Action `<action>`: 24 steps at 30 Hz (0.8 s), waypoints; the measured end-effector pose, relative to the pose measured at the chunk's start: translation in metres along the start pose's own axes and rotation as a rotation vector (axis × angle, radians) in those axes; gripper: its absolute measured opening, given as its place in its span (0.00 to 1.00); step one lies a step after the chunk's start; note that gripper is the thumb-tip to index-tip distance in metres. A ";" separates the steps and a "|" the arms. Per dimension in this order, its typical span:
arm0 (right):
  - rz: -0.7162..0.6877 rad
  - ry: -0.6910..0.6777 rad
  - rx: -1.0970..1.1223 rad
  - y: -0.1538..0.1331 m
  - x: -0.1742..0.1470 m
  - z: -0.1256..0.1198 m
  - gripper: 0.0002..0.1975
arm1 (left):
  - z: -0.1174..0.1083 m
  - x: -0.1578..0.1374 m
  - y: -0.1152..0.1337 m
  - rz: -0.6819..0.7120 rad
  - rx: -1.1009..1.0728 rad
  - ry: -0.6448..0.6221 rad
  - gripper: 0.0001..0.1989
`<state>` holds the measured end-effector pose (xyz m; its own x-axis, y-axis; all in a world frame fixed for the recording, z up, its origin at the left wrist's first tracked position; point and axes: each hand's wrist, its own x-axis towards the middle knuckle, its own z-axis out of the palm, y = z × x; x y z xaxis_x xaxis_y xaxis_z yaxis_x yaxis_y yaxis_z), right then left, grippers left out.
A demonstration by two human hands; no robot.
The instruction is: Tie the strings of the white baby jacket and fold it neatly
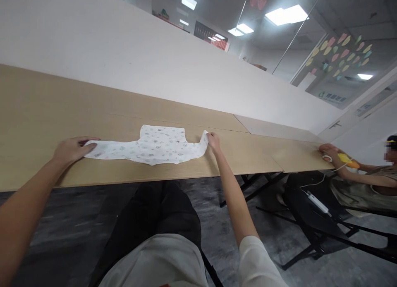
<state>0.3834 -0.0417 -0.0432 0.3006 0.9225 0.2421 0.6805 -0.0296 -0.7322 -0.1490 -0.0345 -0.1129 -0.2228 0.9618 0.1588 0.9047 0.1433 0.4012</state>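
Note:
A small white long-sleeved baby shirt (163, 144) with a scattered print lies spread on the wooden table, its neck edge towards me and its body pointing to the wall. My left hand (72, 148) pinches the cuff of the left sleeve between thumb and fingers, close to the table top. The end of the right sleeve is gripped in my right hand (213, 140), which lifts it a little so that the sleeve bends upward. Both sleeves stretch out sideways from the shirt's body.
The long table (102, 103) runs along a white wall (124, 55) with glass above. At the far right sits another person, whose hands are near a yellow thing (349, 160). A black folding chair (313, 212) holds a white power strip (318, 203) with a cable.

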 end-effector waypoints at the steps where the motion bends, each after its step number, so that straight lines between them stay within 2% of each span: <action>1: -0.025 -0.018 0.012 -0.016 -0.001 0.009 0.17 | 0.000 0.000 0.000 0.000 -0.003 0.001 0.28; 6: -0.117 -0.096 0.003 -0.081 -0.027 0.074 0.14 | -0.003 -0.003 0.003 -0.008 0.001 -0.005 0.28; 11: -0.098 -0.221 -0.141 -0.103 -0.060 0.131 0.12 | -0.007 -0.009 0.010 -0.015 0.003 -0.022 0.29; 15: -0.112 -0.259 -0.189 -0.106 -0.069 0.146 0.12 | -0.006 -0.009 0.010 -0.002 -0.006 -0.009 0.29; 24: -0.158 -0.310 -0.231 -0.110 -0.072 0.153 0.12 | -0.003 -0.006 0.006 -0.034 -0.027 0.009 0.28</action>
<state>0.1850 -0.0466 -0.0777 -0.0110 0.9938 0.1109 0.8449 0.0685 -0.5305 -0.1434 -0.0399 -0.1089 -0.2568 0.9544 0.1524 0.8863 0.1696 0.4309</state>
